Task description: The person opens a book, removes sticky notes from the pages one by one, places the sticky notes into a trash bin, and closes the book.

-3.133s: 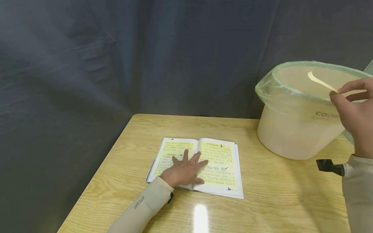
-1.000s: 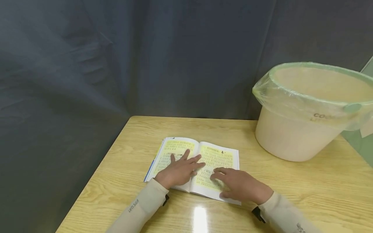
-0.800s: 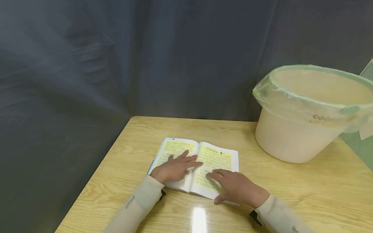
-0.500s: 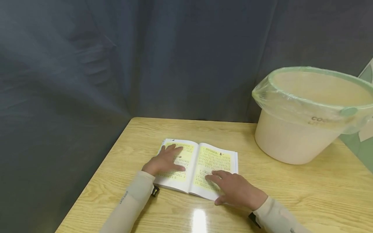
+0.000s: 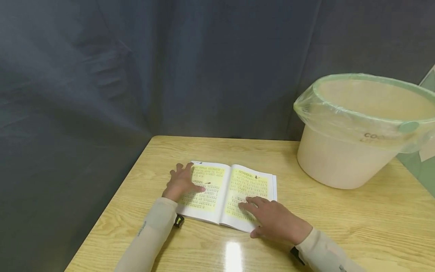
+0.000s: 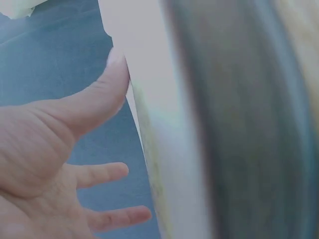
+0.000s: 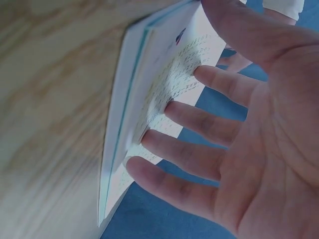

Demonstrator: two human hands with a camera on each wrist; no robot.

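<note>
An open book (image 5: 222,196) with yellow-shaded printed text lies flat on the wooden table, its white margins showing. At its left edge, my left hand (image 5: 180,183) has the thumb over the left page and the other fingers spread past the edge. In the left wrist view, that thumb (image 6: 94,97) is against the page and two fingers stand straight, apart from it. My right hand (image 5: 278,221) lies over the lower right page. The right wrist view shows its extended fingertips (image 7: 152,137) resting on the printed page. Neither hand grips anything.
A large cream bin (image 5: 340,162) with a green rim stands on the table at the right, a clear plastic bag (image 5: 326,113) folded over its rim. Dark curtain (image 5: 231,68) hangs behind and to the left. The wooden table (image 5: 340,223) extends right of the book.
The right hand, earlier holding a thin paper strip over the bin, came down empty onto the right page. Afterwards the left hand slid from the book's middle to its left edge.
</note>
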